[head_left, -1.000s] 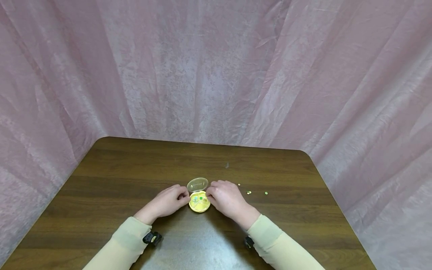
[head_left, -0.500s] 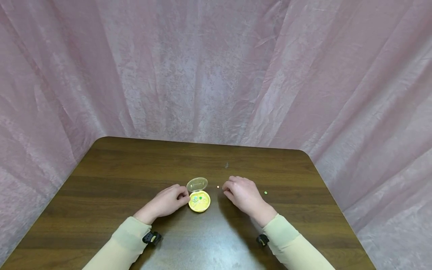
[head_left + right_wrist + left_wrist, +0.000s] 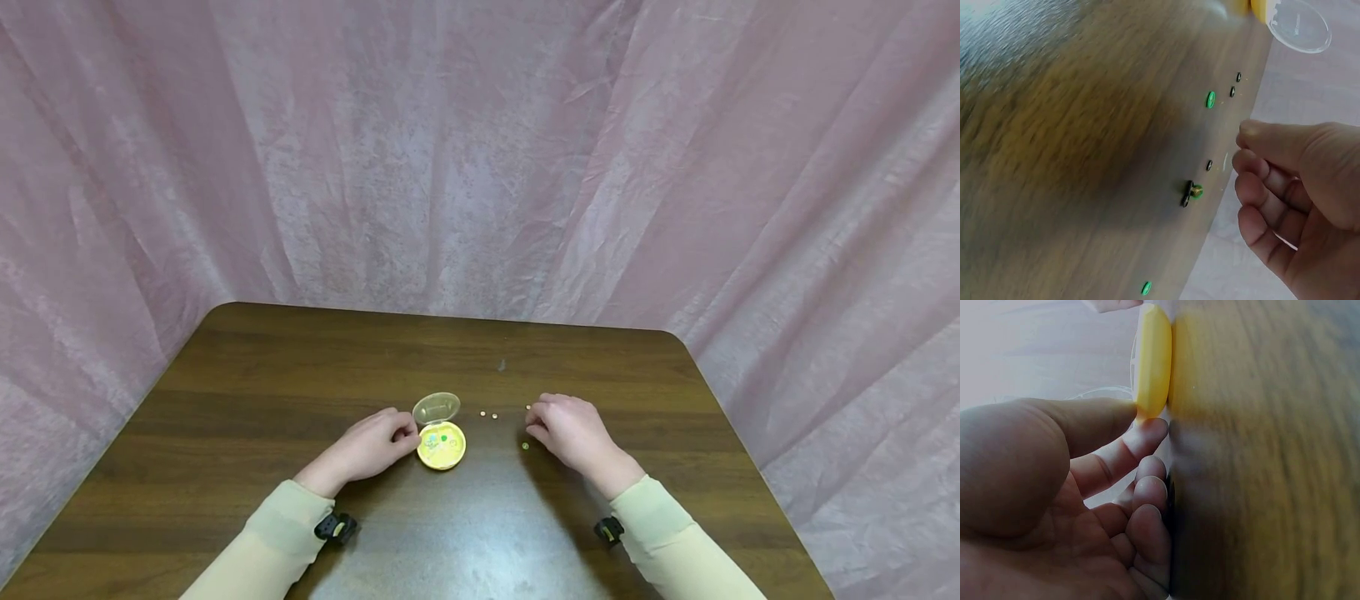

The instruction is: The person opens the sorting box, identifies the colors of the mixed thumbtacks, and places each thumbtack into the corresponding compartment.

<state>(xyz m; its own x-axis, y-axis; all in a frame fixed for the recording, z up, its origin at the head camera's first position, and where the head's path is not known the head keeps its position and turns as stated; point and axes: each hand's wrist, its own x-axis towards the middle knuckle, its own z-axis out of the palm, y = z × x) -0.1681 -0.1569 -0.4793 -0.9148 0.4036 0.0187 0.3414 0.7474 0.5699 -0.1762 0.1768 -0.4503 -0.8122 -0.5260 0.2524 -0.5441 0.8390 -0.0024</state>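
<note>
A round yellow compartment case (image 3: 442,457) lies on the table with its clear lid (image 3: 437,407) raised. Several small coloured pieces (image 3: 444,438) are inside. My left hand (image 3: 377,447) pinches the case's left edge between thumb and index finger; the yellow side wall (image 3: 1155,362) shows in the left wrist view. My right hand (image 3: 572,435) hovers over the table, its fingers loosely curled and no object visible in them. Below it in the right wrist view lie small flat discs, among them a green one (image 3: 1210,100) and a dark one (image 3: 1209,165).
Two tiny pale pieces, one of them this disc (image 3: 494,416), lie between the case and my right hand. Another green piece (image 3: 1146,288) lies apart from the cluster. The brown wooden table (image 3: 315,358) ends at a pink curtain (image 3: 450,167).
My right hand has moved right, away from the case. Small pieces now lie on the table between it and the case. The left hand stays at the case's edge.
</note>
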